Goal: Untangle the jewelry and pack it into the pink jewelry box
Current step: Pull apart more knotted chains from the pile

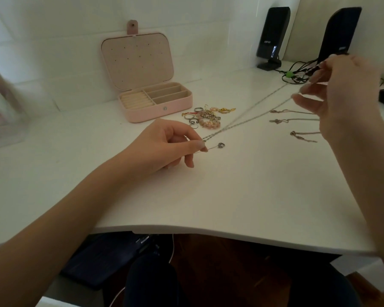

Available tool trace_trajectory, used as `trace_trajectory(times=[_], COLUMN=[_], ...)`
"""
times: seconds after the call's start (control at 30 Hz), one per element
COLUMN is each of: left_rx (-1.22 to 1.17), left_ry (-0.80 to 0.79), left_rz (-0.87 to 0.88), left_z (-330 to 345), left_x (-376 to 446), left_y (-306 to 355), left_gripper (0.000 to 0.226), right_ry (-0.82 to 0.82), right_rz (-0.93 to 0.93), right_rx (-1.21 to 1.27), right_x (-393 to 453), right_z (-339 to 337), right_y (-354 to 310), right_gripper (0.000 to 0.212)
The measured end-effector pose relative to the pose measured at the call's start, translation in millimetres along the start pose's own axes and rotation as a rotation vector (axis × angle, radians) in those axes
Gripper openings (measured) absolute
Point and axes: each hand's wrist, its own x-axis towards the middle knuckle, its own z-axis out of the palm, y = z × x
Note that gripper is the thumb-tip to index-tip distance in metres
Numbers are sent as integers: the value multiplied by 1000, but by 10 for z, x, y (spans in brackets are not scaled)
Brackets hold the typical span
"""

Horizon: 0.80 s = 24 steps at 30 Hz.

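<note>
Both hands — left hand (171, 144) & right hand (339, 94) — pinch silver chain (248, 120) taut.

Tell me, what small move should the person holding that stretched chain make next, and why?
Probably lower the right hand and lay the silver necklace flat beside the other chains. It is pulled into two strands between both hands, the left hand pinching it near the pendant, and no knot shows. The pink jewelry box stands open, its compartments unfilled.
</note>
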Motion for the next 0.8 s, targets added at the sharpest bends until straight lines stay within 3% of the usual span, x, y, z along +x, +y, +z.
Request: trace_trajectory(times=[0.17,0.4,0.47,0.53,0.6,0.8], left_rx=[-50,-19,47,152,256,305], left_ry=[27,136,204,284,360,461], left_rz=[-4,-1,56,138,223,388], left_z=[14,29,29,21,12,19], left_x=[-2,18,21,22,18,13], left_y=[5,-39,-66,-100,-114,-80], left_gripper=[25,32,31,29,27,20], right_ry=[-66,0,-4,-98,-186,-311], right_rz=[119,-60,5,141,221,134], right_rx=[54,-156,-22,241,335,-102], right_x=[11,18,31,26,-3,-81], right_z=[-25,-11,-3,5,3,18], right_y=[-9,2,-18,-37,-47,-50], right_gripper=[12,11,12,13,18,16])
